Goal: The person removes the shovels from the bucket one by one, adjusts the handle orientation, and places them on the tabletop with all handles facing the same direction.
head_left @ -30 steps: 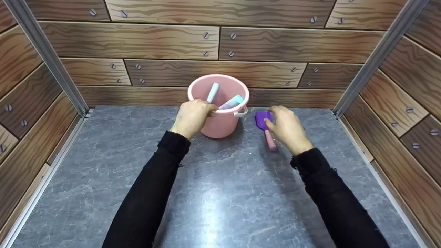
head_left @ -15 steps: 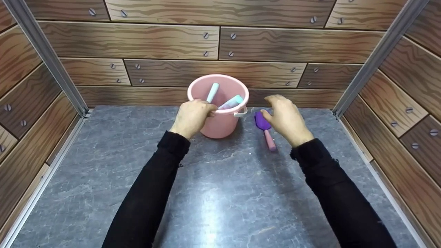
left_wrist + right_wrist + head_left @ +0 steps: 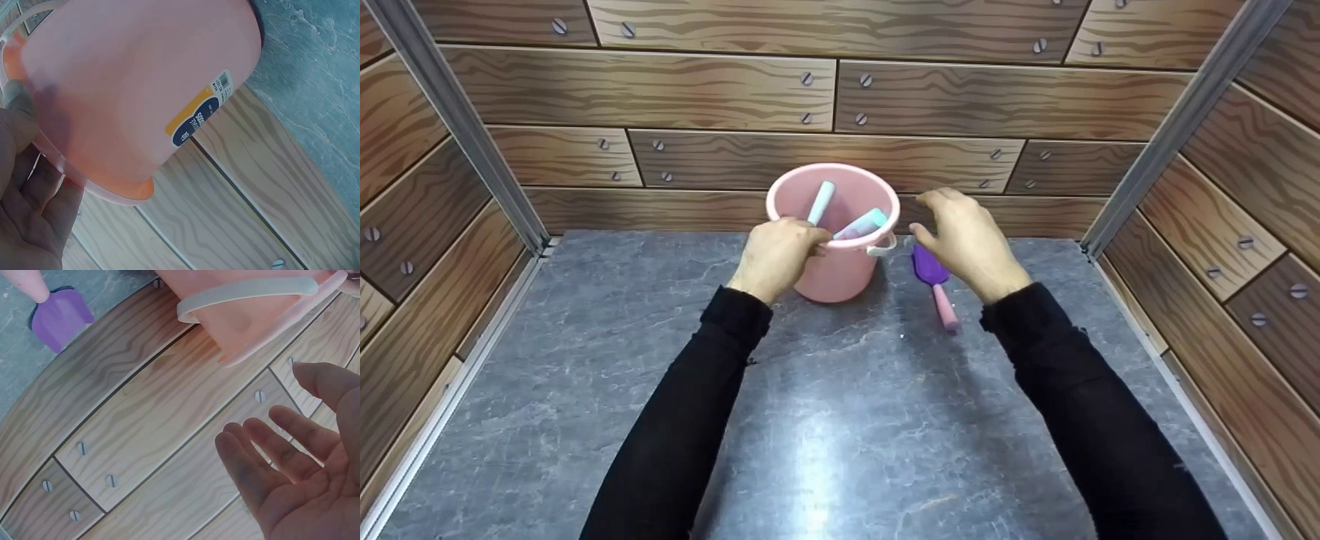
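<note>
A pink bucket (image 3: 840, 277) stands upright by the back wall, its white handle (image 3: 883, 246) hanging at the right side. My left hand (image 3: 781, 251) grips the near rim, thumb on the outer wall and fingers inside, as the left wrist view shows. Inside the bucket lean a pale mint handle (image 3: 821, 202) and a clear, mint-tipped piece (image 3: 861, 225); their lower parts are hidden. Right of the bucket, a purple toy shovel (image 3: 930, 266) with a pink grip lies on the floor. Above it hovers my right hand (image 3: 971, 240), holding nothing, fingers loosely spread in the right wrist view.
Wood-patterned panels (image 3: 720, 90) form the back and side walls, with metal posts (image 3: 1177, 120) at the corners. The grey marbled floor (image 3: 825, 390) spreads in front of the bucket. A label (image 3: 197, 115) is stuck on the bucket's side.
My right hand has lifted away from the shovel and moved up and left toward the bucket. The shovel stays on the floor, and my left hand keeps its hold on the rim.
</note>
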Demonstrator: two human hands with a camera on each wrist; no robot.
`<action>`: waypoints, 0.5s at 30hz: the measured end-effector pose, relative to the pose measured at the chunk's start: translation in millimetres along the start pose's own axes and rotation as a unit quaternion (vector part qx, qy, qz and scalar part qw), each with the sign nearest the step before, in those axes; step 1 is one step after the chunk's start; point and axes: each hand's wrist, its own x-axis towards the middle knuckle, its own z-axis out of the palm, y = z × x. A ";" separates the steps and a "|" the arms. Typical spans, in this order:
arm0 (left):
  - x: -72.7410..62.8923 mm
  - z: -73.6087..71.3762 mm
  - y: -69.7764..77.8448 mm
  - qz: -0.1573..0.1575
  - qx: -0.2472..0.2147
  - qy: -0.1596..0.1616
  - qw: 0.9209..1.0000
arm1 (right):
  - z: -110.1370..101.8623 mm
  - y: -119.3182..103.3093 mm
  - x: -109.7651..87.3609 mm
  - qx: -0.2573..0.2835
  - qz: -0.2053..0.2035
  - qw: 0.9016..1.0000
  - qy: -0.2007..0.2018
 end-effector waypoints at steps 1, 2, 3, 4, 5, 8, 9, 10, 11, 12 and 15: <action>0.0 -0.1 -0.1 0.000 -0.001 0.000 1.000 | -0.3 -1.5 1.6 0.000 -0.003 1.000 -0.002; -0.1 -0.1 -0.2 0.000 -0.002 0.001 1.000 | -0.3 -3.0 3.3 0.000 -0.007 1.000 -0.004; -0.1 0.0 -0.3 0.000 -0.002 0.001 1.000 | -0.1 -4.4 5.1 0.000 -0.011 1.000 -0.006; -0.2 0.0 -0.3 0.000 -0.003 0.001 1.000 | 0.6 -5.9 7.1 0.001 -0.015 1.000 -0.008; -0.2 0.2 -0.4 0.000 -0.004 0.002 1.000 | 1.2 -7.4 8.8 0.002 -0.018 1.000 -0.009; -0.4 0.5 -0.6 0.001 -0.006 0.003 1.000 | 3.5 -11.8 14.0 0.001 -0.029 1.000 -0.009; -0.3 0.5 -0.6 0.001 -0.006 0.004 1.000 | 4.2 -13.3 15.7 0.001 -0.033 0.999 -0.009; -0.4 0.6 -0.5 0.002 -0.006 0.004 1.000 | 4.8 -14.7 17.4 0.001 -0.037 0.999 -0.009; -0.4 0.6 -0.4 0.002 -0.007 0.005 1.000 | 5.4 -16.1 19.0 0.000 -0.041 0.999 -0.009; -0.3 0.6 -0.3 0.003 -0.006 0.006 1.000 | 6.1 -17.6 20.6 0.000 -0.045 0.999 -0.010; 0.0 1.0 0.1 0.004 -0.003 0.005 1.000 | 8.1 -22.3 25.1 0.003 -0.054 0.998 -0.016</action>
